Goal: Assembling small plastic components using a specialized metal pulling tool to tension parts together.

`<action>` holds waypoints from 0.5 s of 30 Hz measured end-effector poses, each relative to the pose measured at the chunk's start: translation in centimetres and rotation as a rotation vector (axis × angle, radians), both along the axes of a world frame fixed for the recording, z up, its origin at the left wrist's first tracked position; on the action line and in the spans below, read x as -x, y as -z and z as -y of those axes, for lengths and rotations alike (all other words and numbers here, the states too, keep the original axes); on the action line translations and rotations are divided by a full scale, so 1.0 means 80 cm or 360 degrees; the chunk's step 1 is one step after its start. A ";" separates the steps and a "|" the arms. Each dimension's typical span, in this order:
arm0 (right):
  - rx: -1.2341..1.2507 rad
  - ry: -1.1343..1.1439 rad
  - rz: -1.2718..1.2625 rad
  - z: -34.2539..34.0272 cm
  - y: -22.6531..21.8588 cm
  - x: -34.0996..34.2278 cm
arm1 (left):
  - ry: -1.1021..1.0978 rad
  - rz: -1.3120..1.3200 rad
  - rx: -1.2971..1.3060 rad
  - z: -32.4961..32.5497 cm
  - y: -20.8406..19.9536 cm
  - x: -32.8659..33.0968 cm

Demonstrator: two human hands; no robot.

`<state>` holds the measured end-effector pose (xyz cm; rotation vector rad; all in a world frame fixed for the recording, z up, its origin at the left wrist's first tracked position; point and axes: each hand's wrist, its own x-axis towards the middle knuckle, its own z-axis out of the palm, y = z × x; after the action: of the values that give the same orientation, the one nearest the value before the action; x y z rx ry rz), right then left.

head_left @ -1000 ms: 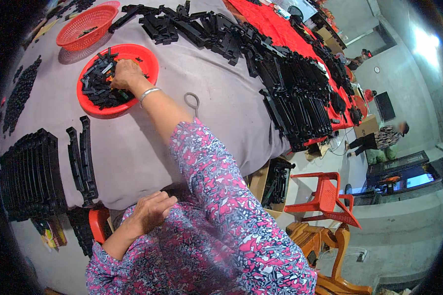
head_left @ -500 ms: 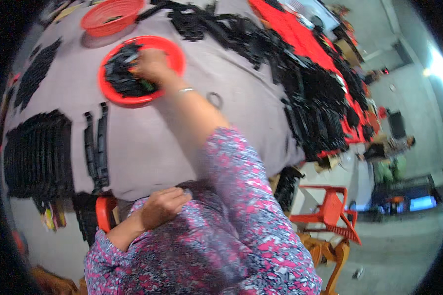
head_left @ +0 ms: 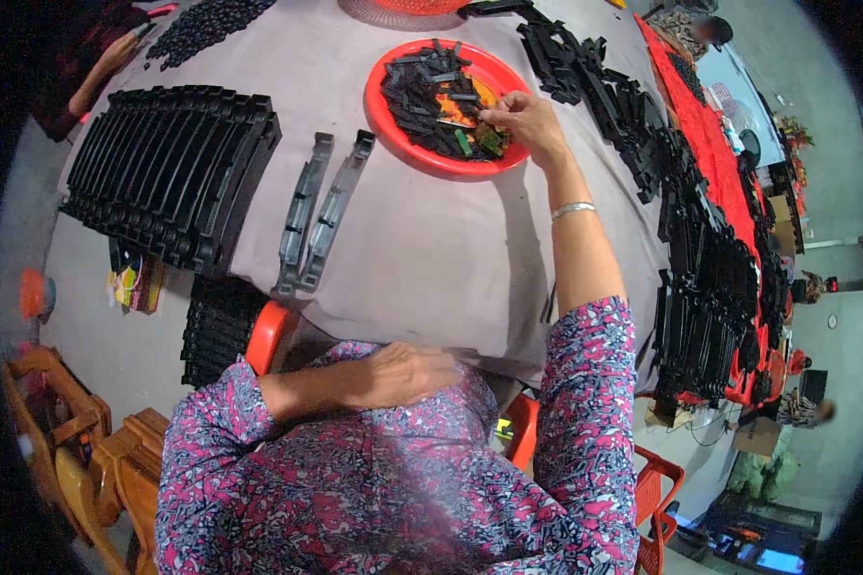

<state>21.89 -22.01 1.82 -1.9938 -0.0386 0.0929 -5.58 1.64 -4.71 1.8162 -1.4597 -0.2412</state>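
Observation:
My right hand (head_left: pixel 529 125) reaches over the right side of a round red basin (head_left: pixel 382 123). Its fingertips are pinched together, but what they hold, if anything, is too small to make out. Small flat black pieces (head_left: pixel 417 101) fill much of the basin, with a few green (head_left: pixel 463 143) and orange bits among them. Low against my lap lies my left hand (head_left: pixel 403 376), its fingers smeared by motion. Two long black notched plastic strips (head_left: pixel 303 213) stretch side by side on the cloth, left of the basin.
A neat row of black strips (head_left: pixel 168 172) covers the left of the grey tablecloth (head_left: pixel 422 259). Further black parts (head_left: pixel 700 297) pile along the right. Another red basket (head_left: pixel 403 8) stands at the far edge. Someone else's hand (head_left: pixel 120 50) is at far left.
The view has swung left, so the table sits further right. My right hand has drawn back from the heap of black pieces to the basin's right side. My left hand still lies low and blurs.

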 end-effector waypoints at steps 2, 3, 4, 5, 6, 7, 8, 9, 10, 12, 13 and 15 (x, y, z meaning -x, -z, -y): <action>0.0129 0.0093 0.0036 0.010 -0.002 0.003 | 0.0029 -0.0035 -0.0076 0.001 -0.002 -0.003; 0.0125 0.0081 0.0038 0.013 -0.004 0.001 | 0.0039 -0.0045 -0.0032 0.002 -0.003 -0.004; 0.0079 0.0117 0.0081 0.010 -0.008 0.004 | 0.0046 -0.0059 0.0012 0.002 -0.004 -0.004; 0.0033 0.0153 0.0123 0.004 -0.009 0.006 | 0.0031 -0.0061 0.0010 0.003 -0.003 -0.002; 0.0051 0.0186 0.0110 0.001 -0.011 0.010 | 0.0008 -0.0063 0.0031 0.003 -0.001 0.000; 0.0049 0.0178 0.0112 0.001 -0.011 0.011 | -0.0008 -0.0062 0.0054 0.003 0.000 0.000; 0.0088 0.0118 0.0097 0.003 -0.012 0.010 | -0.0016 -0.0061 0.0053 0.003 0.001 0.000; 0.0128 0.0058 0.0082 0.003 -0.011 0.010 | -0.0005 -0.0043 0.0072 0.002 0.001 -0.001; 0.0129 0.0057 0.0084 0.004 -0.004 0.009 | 0.0012 -0.0025 0.0093 0.002 0.001 -0.002; 0.0188 -0.0254 0.0078 0.006 0.012 0.010 | 0.0027 -0.0041 0.0079 0.002 -0.001 -0.001; 0.0181 -0.0267 0.0073 -0.006 0.012 0.015 | 0.0031 -0.0067 0.0055 0.001 0.000 -0.001; 0.1108 -0.0211 0.0286 -0.042 0.001 0.039 | 0.0009 -0.0075 0.0047 -0.002 0.001 0.000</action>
<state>18.73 -18.67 1.74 -2.6900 -0.2876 0.0091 -5.55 1.79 -4.76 1.7714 -1.4287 -0.2620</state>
